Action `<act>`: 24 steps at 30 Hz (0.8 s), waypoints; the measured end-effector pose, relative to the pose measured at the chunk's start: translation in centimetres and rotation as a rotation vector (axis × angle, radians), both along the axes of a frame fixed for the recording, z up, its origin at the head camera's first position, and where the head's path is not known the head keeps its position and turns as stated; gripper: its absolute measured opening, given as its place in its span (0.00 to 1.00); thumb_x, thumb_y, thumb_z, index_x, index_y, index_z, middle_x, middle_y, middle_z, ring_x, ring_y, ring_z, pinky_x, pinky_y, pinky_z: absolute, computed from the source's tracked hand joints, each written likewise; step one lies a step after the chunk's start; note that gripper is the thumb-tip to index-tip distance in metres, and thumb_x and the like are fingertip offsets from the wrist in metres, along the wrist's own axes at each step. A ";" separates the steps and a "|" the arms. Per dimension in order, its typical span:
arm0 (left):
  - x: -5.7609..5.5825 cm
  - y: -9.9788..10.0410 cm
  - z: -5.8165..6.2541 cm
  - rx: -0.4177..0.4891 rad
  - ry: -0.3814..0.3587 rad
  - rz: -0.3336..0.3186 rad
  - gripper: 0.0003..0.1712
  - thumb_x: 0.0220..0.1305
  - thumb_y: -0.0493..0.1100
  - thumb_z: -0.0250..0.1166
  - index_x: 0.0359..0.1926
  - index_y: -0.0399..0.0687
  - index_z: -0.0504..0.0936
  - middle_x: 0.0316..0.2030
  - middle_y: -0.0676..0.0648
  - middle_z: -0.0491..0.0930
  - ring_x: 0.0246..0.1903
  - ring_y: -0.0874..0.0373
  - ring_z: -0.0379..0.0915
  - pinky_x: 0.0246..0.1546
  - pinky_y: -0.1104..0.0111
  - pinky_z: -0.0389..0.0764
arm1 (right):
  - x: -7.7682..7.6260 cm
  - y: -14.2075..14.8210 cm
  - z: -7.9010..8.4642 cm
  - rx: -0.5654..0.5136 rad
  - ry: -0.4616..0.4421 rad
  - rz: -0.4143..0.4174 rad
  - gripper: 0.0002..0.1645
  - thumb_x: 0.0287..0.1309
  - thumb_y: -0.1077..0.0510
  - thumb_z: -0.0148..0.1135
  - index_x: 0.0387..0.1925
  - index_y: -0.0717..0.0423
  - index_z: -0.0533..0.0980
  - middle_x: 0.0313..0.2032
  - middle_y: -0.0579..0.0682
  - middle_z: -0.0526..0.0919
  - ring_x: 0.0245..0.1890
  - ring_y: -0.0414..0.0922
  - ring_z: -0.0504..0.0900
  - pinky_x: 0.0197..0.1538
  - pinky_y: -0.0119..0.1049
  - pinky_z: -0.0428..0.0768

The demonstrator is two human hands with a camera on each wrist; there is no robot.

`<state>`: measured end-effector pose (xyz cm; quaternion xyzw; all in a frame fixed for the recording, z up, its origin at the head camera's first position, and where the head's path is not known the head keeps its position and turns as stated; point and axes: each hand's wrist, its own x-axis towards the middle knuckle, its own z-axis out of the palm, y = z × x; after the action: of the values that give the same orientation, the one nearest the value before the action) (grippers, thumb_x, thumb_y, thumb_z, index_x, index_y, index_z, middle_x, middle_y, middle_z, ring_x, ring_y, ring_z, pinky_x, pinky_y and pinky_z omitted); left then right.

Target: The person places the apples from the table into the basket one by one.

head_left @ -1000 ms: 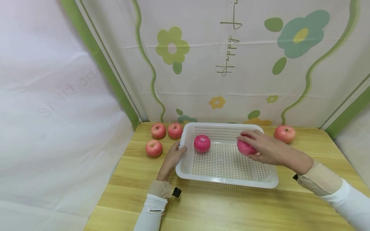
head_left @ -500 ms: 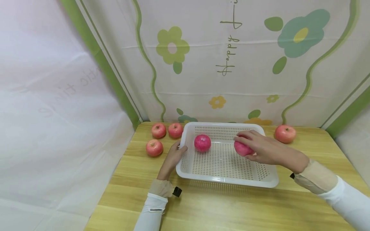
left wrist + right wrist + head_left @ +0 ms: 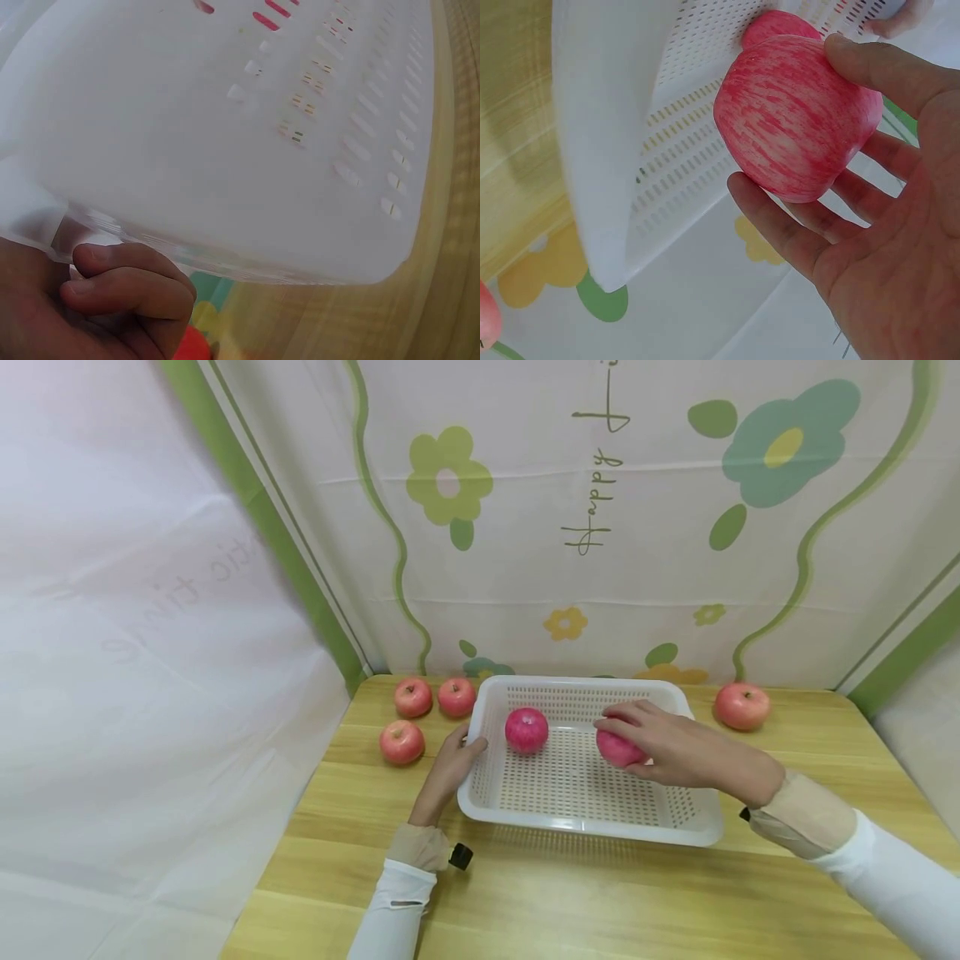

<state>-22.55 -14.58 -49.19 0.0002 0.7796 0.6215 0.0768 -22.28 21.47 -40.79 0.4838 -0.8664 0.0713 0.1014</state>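
My right hand [image 3: 663,745] holds a red-pink apple [image 3: 619,747] over the right half of a white perforated plastic basket [image 3: 577,828]. In the right wrist view, thumb and fingers curve round the streaky apple [image 3: 795,120]. A second deep-pink apple [image 3: 527,731] sits in the left part of the basket. At the basket's left side my left hand [image 3: 452,762] grips the rim, thumb on the inner side. The left wrist view has the curled fingers [image 3: 135,289] at the rim beside the basket wall [image 3: 187,165].
Several paler apples stand on the wooden table [image 3: 525,902]: one front left [image 3: 402,742], two behind it, one apple [image 3: 742,706] right of the basket. A flowered white cloth [image 3: 517,527] hangs along the table's back edge.
My right hand has moved a little to the left over the basket with the apple in it. The left hand has stayed on the rim.
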 end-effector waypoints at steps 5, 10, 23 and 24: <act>0.0 0.0 0.1 0.010 0.005 -0.006 0.25 0.68 0.47 0.53 0.61 0.38 0.69 0.49 0.27 0.75 0.42 0.35 0.78 0.35 0.47 0.82 | -0.2 -0.7 -0.1 0.000 -0.007 0.011 0.41 0.48 0.49 0.71 0.65 0.52 0.69 0.61 0.56 0.71 0.60 0.54 0.67 0.53 0.51 0.76; 0.0 0.0 -0.1 0.001 0.005 -0.002 0.24 0.67 0.47 0.53 0.61 0.40 0.69 0.49 0.28 0.76 0.42 0.37 0.78 0.35 0.49 0.82 | -0.3 -1.2 -0.2 -0.001 -0.012 0.019 0.42 0.48 0.49 0.71 0.65 0.53 0.69 0.61 0.56 0.71 0.60 0.55 0.67 0.53 0.50 0.77; 0.0 0.1 0.0 -0.035 0.004 0.027 0.21 0.67 0.47 0.53 0.57 0.42 0.71 0.49 0.30 0.76 0.42 0.40 0.78 0.34 0.53 0.83 | -0.4 -2.4 -0.3 0.004 -0.047 0.009 0.41 0.48 0.50 0.71 0.65 0.50 0.69 0.61 0.55 0.70 0.60 0.52 0.67 0.49 0.46 0.79; -0.1 0.1 0.0 -0.034 0.004 0.026 0.21 0.67 0.47 0.53 0.57 0.42 0.71 0.49 0.30 0.76 0.42 0.39 0.78 0.34 0.53 0.83 | -0.4 -2.5 -0.3 0.004 -0.051 0.009 0.41 0.48 0.50 0.71 0.65 0.50 0.69 0.61 0.55 0.70 0.60 0.52 0.67 0.50 0.46 0.79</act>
<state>-22.61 -14.46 -49.22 -0.0098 0.7903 0.6089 0.0671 -22.70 18.96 -41.12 0.4858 -0.8667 0.0822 0.0777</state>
